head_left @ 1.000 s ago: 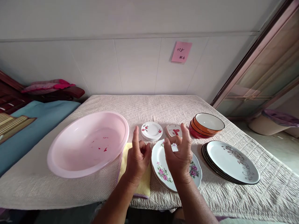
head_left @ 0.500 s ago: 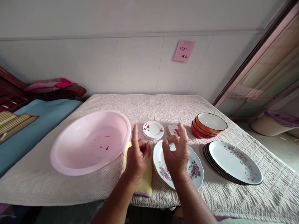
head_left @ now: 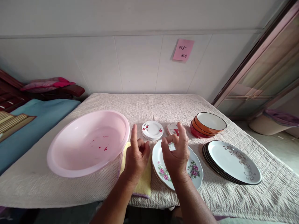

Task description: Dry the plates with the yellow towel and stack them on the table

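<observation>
Both hands are raised above the near side of the table, holding nothing. My left hand point(head_left: 137, 157) is in front of a folded yellow cloth point(head_left: 143, 183); one finger points up and the others curl in against the thumb. Over a stack of large plates with pink flowers point(head_left: 195, 169), my right hand point(head_left: 176, 154) makes a ring of thumb and bent finger, another finger upright. Behind them stand small white plates with red flowers point(head_left: 153, 128) and a small red-patterned dish point(head_left: 171, 129), partly hidden by my right hand.
A large pink basin point(head_left: 70, 152) stands on the left of the cloth-covered table point(head_left: 140, 104). To the right are stacked orange and red bowls point(head_left: 207, 124) and dark-rimmed oval plates point(head_left: 224, 161). A pink note point(head_left: 183, 49) hangs on the wall. A bin point(head_left: 263, 124) stands beyond the table.
The view has shifted very slightly, moving the basin and dishes a little to the left. Both hands keep the same pose.
</observation>
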`<state>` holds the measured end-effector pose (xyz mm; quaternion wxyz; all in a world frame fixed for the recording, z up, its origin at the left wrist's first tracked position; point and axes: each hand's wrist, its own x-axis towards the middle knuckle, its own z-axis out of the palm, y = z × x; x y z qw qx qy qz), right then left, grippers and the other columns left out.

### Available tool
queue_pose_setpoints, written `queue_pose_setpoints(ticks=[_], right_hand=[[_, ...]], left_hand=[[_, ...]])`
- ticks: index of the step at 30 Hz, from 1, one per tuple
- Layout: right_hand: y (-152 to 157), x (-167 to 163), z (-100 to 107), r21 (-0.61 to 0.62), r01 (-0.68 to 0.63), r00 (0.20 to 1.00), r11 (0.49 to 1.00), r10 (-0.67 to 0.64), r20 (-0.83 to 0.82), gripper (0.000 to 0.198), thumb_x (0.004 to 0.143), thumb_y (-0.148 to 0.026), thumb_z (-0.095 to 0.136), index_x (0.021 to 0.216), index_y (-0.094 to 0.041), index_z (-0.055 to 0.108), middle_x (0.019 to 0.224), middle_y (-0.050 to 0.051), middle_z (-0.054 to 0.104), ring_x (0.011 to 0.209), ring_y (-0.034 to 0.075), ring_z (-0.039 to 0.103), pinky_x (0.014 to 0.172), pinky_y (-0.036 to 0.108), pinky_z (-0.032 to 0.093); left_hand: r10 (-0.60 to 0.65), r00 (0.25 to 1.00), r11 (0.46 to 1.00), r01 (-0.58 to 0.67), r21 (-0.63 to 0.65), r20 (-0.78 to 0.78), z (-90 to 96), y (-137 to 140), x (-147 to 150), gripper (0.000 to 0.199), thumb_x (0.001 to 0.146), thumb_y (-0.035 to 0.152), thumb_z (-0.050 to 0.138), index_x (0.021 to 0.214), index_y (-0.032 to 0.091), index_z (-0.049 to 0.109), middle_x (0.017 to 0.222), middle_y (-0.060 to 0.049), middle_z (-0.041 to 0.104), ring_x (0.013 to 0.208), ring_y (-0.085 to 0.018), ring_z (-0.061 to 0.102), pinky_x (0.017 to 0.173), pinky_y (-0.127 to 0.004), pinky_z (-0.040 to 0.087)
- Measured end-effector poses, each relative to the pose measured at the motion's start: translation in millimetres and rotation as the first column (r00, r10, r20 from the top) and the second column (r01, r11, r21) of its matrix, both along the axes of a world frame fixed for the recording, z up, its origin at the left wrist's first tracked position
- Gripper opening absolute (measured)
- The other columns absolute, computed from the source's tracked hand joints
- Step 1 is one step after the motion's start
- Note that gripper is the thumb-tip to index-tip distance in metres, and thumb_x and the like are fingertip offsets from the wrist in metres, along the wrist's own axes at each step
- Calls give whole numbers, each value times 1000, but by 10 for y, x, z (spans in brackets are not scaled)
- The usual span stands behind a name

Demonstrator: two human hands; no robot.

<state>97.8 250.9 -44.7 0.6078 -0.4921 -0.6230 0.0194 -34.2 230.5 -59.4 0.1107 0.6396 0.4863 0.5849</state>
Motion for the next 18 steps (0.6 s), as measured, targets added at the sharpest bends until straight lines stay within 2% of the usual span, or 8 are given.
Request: queue_pose_setpoints(ticks=[11,18], right_hand=[[-10,-27,13,4,-20,999,1000,21,-24,68,86,-17,56,148,-22,31,64,-6,58,63,14,60,73,31,55],[7,26,-15,-19,17,1000,1000,-17,-19,68,84,-18,56,148,-21,31,64,-7,58,63,14,60,72,31,54]], left_hand=[[-21,1000,999,20,43,16,33,3,-13,81,88,11,54,154,21,8,58,12,27,46,-6,32,48,-16,33],[4,1000,1000,-4,-10,-18,51,-5,18,81,89,11,52,155,20,7,57,12,29,45,-7,31,47,-18,34]])
